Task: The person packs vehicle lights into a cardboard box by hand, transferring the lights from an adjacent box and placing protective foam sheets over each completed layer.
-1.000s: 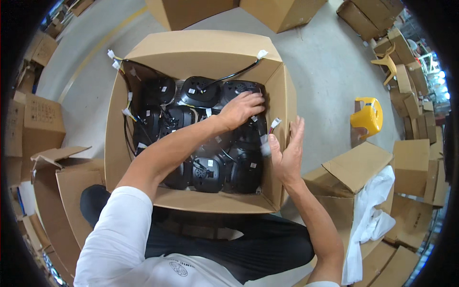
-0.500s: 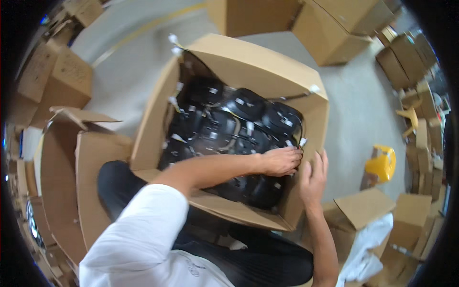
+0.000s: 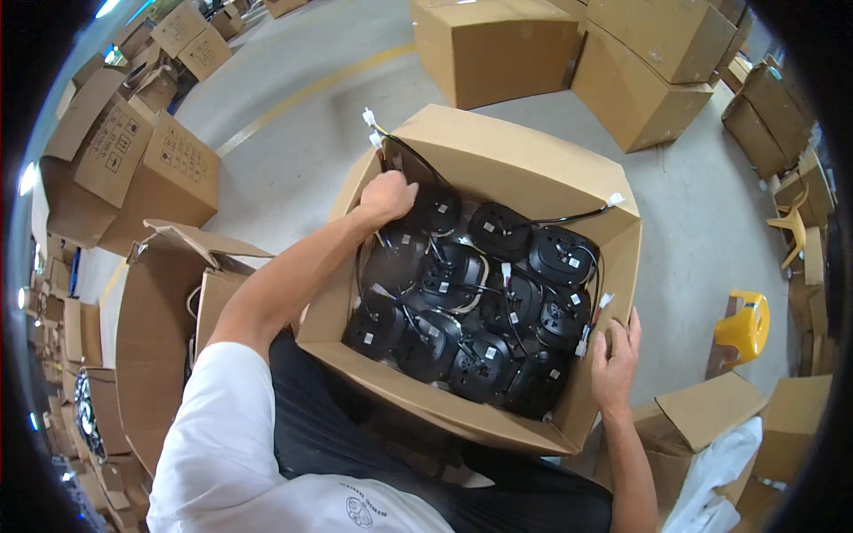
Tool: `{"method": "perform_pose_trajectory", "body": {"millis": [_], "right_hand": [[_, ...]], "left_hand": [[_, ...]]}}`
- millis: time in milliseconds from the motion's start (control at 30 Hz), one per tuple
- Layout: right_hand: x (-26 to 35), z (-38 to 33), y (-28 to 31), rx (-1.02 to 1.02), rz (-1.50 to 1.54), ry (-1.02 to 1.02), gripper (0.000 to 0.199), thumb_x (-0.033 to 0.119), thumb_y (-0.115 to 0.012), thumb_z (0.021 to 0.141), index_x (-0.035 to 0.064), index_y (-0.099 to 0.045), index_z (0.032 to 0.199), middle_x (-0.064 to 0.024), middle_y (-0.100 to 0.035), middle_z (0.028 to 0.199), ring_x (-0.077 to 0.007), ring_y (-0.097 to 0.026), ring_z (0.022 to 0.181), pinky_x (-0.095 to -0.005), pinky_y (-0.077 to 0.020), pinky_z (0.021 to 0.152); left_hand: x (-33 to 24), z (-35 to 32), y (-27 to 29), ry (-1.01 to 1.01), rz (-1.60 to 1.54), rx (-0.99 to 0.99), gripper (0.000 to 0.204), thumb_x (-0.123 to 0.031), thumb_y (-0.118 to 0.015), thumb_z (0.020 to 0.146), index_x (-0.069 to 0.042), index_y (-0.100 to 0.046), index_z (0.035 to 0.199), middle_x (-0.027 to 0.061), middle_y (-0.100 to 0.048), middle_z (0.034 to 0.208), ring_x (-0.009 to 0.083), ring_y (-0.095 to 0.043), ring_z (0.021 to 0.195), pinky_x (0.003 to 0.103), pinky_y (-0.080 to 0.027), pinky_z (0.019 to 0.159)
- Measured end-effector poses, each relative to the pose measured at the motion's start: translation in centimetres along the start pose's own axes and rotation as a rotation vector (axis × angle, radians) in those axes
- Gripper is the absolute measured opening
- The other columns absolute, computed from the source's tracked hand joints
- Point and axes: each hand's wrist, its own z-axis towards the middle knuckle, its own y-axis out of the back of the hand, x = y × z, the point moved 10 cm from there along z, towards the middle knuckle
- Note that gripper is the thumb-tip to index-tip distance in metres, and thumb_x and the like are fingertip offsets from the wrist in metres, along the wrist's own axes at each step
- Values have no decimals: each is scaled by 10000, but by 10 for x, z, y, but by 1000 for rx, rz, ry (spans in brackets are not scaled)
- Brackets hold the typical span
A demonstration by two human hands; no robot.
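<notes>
Left fingers (image 3: 407,194) moved across box (image 3: 524,151); curled, grip unclear, beside black unit (image 3: 441,210); right fingers (image 3: 634,331) apart.

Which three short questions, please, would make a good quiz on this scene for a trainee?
1. True or false: the bare left hand is nearer the left wall of the open brown cardboard box than its right wall.
2. The bare right hand is beside which part of the box? A) far flap; B) right wall; C) left wall.
3. What is on the end of the thin black cable near the box's far right corner?

Key: 1. True; 2. B; 3. A white plastic connector.
</notes>
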Motion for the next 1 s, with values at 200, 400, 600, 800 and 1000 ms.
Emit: {"method": "perform_pose_trajectory", "body": {"millis": [200, 400, 600, 800, 1000], "right_hand": [[10, 5, -14, 16, 38, 37, 333, 62, -736, 1061, -79, -722, 1362, -422, -440, 1752, -562, -495, 1610, -563, -431, 1316], [18, 12, -12, 11, 81, 35, 299, 44, -731, 1050, -74, -728, 1325, -423, -434, 1755, -566, -483, 1616, -560, -426, 1320], [4, 0, -1, 18, 27, -3, 280, 34, -728, 1046, -63, -733, 1309, -416, -425, 1765, -566, -473, 1625, -557, -420, 1325], [-5, -3, 1, 19, 15, -29, 278, 22, -732, 1041, -62, -736, 1306, -409, -421, 1772, -561, -469, 1631, -556, -417, 1326], [-3, 4, -6, 24, 74, -12, 272, 20, -743, 1034, -54, -747, 1295, -407, -425, 1771, -553, -473, 1630, -549, -410, 1333]], "left_hand": [[57, 36, -26, 283, -565, -310, 793, -405, -821, 1003, 74, -509, 1553, 413, -720, 1423, 547, -707, 1363, 600, -565, 1177], [74, 10, -35, -71, -177, -659, 546, -260, -807, 1012, 78, -589, 1381, 355, -796, 1199, 579, -748, 1246, 611, -586, 1107], [49, 59, -48, 321, -1146, -192, 287, -177, -802, 1053, 66, -760, 1201, 156, -788, 966, 317, -728, 848, 461, -602, 829], [-69, -24, -90, -373, 94, -277, 449, -27, -715, 978, 25, -722, 1424, 246, -774, 1386, 501, -821, 1027, 552, -680, 852], [-99, -16, -17, -638, 566, -576, 147, -191, -749, 949, -79, -820, 1014, 122, -766, 1068, 303, -787, 997, 468, -636, 851]]}}
